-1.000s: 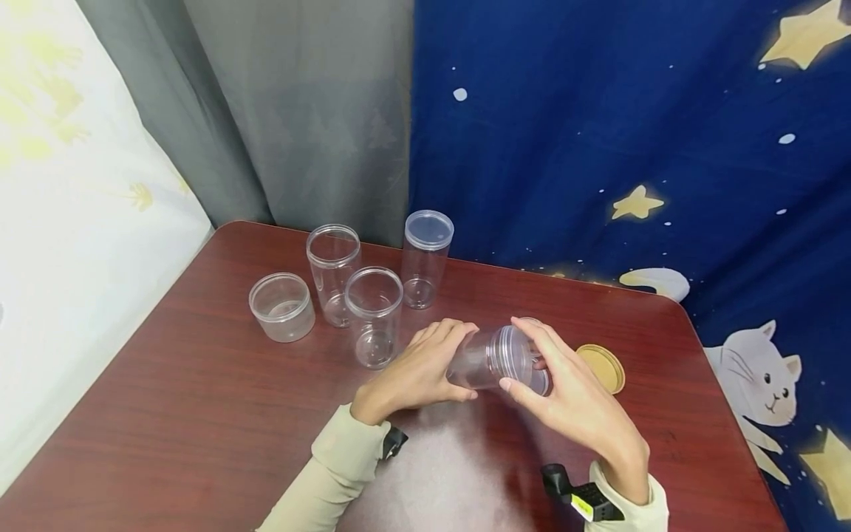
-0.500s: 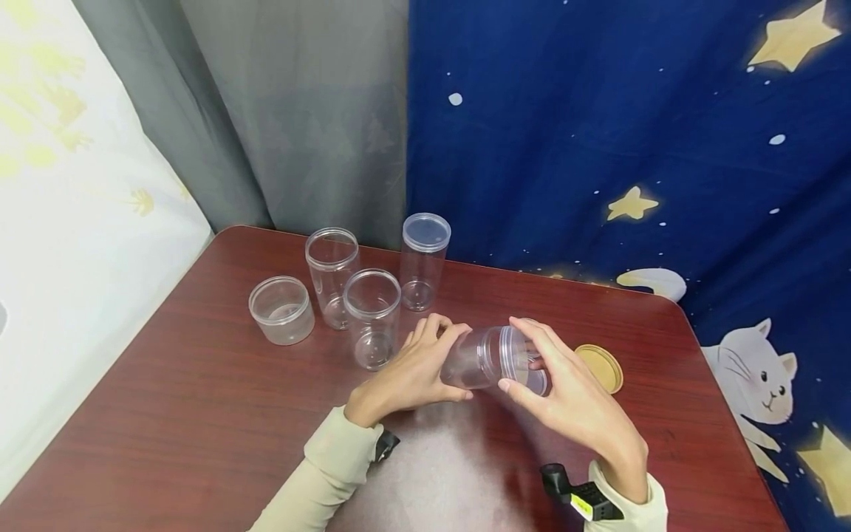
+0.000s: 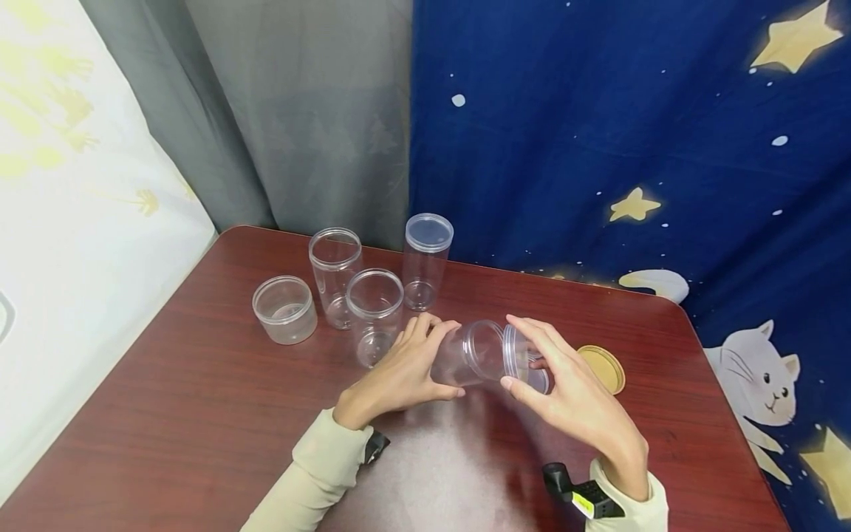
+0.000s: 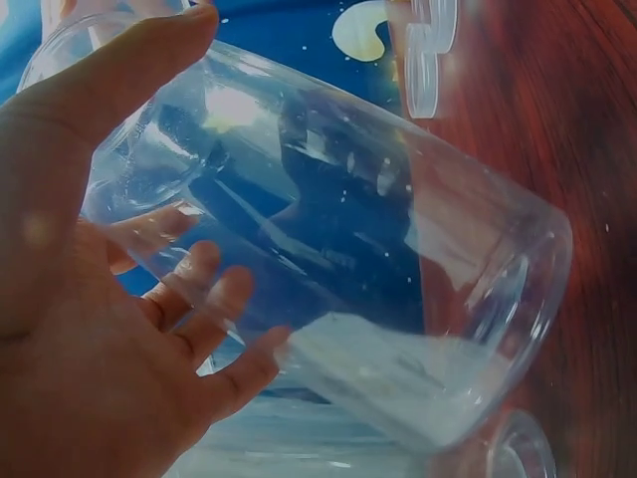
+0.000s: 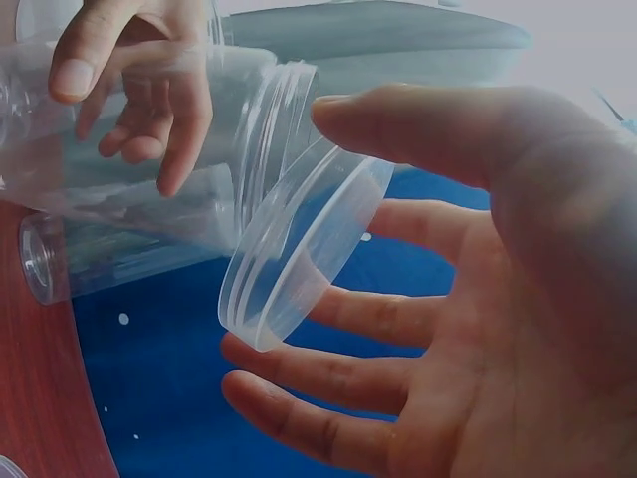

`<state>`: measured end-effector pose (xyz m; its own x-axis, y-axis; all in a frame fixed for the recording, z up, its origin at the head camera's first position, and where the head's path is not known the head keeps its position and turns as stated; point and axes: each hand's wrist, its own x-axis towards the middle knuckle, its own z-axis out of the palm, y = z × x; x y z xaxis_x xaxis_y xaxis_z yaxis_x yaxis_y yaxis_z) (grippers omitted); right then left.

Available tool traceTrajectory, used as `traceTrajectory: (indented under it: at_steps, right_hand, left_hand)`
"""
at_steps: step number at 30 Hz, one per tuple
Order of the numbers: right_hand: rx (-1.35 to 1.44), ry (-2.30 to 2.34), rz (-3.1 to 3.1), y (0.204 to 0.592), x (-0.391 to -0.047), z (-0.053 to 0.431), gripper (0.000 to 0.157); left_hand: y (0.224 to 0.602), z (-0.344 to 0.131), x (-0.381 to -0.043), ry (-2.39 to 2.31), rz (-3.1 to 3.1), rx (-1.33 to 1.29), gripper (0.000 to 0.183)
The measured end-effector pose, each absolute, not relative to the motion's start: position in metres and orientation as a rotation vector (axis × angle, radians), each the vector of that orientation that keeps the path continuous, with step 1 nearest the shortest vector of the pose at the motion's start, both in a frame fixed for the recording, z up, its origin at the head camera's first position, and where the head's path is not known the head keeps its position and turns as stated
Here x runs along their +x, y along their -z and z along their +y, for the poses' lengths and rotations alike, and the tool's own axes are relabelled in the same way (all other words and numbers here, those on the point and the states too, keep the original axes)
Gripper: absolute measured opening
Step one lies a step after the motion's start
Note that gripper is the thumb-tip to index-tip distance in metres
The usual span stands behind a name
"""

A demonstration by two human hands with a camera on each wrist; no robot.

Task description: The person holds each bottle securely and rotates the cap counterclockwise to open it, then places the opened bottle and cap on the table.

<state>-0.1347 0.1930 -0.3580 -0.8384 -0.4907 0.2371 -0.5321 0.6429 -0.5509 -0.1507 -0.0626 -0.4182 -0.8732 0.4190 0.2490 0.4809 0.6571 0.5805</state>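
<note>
My left hand (image 3: pixel 402 369) grips a clear plastic jar (image 3: pixel 459 358), tilted nearly onto its side above the table, its mouth facing right. In the left wrist view the thumb and fingers curl round the clear wall of the jar (image 4: pixel 328 209). Between the thumb and fingers of my right hand (image 3: pixel 575 395) is a clear screw lid (image 3: pixel 512 353). In the right wrist view the lid (image 5: pixel 299 254) stands tilted at the jar's threaded mouth (image 5: pixel 274 129), off the thread at its lower side. Whether the upper edge touches the rim, I cannot tell.
A short open jar (image 3: pixel 286 314) and two tall open jars, one behind (image 3: pixel 335 277) and one nearer (image 3: pixel 374 310), stand left. A tall lidded jar (image 3: pixel 428 255) is at the back. A gold lid (image 3: pixel 601 369) and a clear lid (image 3: pixel 540 380) lie right on the table (image 3: pixel 199 414).
The left hand has drawn the jar leftward, and a gap has opened between its mouth and the lid. The right hand has stayed nearly still with the lid.
</note>
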Motion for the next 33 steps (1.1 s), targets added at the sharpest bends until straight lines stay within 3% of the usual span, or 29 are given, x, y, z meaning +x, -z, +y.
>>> traceTrajectory:
  at_steps: [33]
  right_hand:
    - [0.740,-1.210,-2.827,0.377,-0.153,0.197,0.068]
  left_hand:
    - [0.410,-0.111,-0.131,1.090,-2.795,-0.683,0.085]
